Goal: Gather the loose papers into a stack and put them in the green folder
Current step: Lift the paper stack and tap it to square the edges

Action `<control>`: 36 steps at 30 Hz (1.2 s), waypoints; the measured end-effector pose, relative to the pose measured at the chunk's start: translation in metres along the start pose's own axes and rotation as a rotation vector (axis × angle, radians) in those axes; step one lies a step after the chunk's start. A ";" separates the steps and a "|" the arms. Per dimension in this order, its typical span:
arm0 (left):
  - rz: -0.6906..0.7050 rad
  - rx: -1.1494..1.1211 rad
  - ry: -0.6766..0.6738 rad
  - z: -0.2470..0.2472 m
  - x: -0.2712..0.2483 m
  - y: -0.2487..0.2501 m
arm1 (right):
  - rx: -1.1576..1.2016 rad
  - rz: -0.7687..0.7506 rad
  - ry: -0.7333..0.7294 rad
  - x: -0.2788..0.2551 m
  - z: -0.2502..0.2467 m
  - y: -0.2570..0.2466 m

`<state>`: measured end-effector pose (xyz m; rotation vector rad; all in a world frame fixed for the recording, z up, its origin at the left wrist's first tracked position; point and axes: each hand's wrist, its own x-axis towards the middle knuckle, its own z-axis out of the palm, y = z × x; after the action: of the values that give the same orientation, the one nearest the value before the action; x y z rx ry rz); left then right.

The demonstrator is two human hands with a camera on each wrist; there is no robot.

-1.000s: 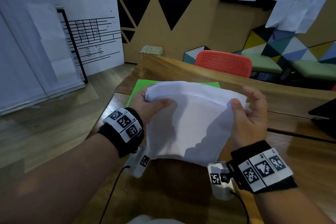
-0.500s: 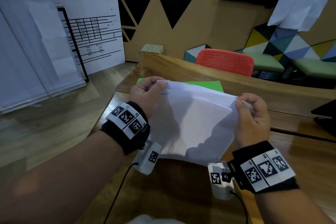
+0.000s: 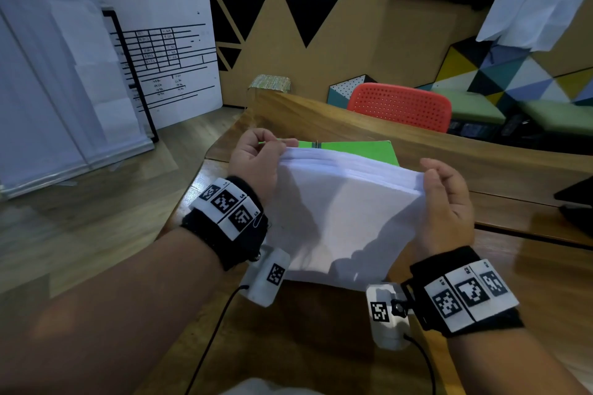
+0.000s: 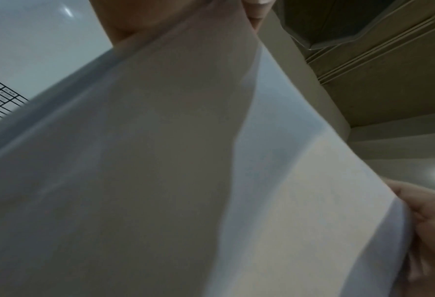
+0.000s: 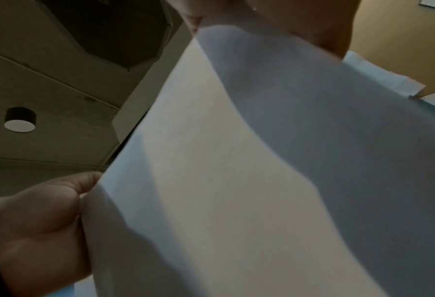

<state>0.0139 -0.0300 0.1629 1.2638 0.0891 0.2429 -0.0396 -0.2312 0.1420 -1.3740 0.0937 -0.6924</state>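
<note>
white papers (image 3: 340,215) are held upright above the wooden table (image 3: 321,330), pinched at the top corners by the left hand (image 3: 256,160) and right hand (image 3: 446,202); the green folder (image 3: 359,151) lies flat just behind.

Over the last second your left hand (image 3: 256,163) has climbed from the near left side of the stack of papers (image 3: 340,218) to its far top corner. Your right hand (image 3: 446,202) has slid up to the top right edge. The sheets' far edges now line up closer, and the green folder (image 3: 359,151) shows only beyond them.
</note>
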 end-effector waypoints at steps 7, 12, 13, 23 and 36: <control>-0.035 0.258 -0.187 -0.010 -0.016 -0.023 | -0.086 0.171 -0.134 -0.011 -0.001 0.019; -0.053 0.233 -0.089 -0.018 -0.020 -0.018 | 0.105 0.229 -0.129 -0.012 -0.005 0.011; -0.048 0.202 -0.099 -0.018 -0.020 -0.015 | 0.116 0.228 -0.137 -0.011 -0.007 0.009; -0.048 0.027 -0.023 -0.009 -0.004 -0.006 | 0.103 0.210 -0.036 0.005 0.008 -0.002; -0.138 0.177 -0.149 -0.017 -0.021 -0.028 | -0.031 0.278 -0.180 -0.014 -0.001 0.023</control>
<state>-0.0059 -0.0264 0.1295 1.4413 0.0707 0.0213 -0.0424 -0.2242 0.1165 -1.4132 0.1493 -0.3357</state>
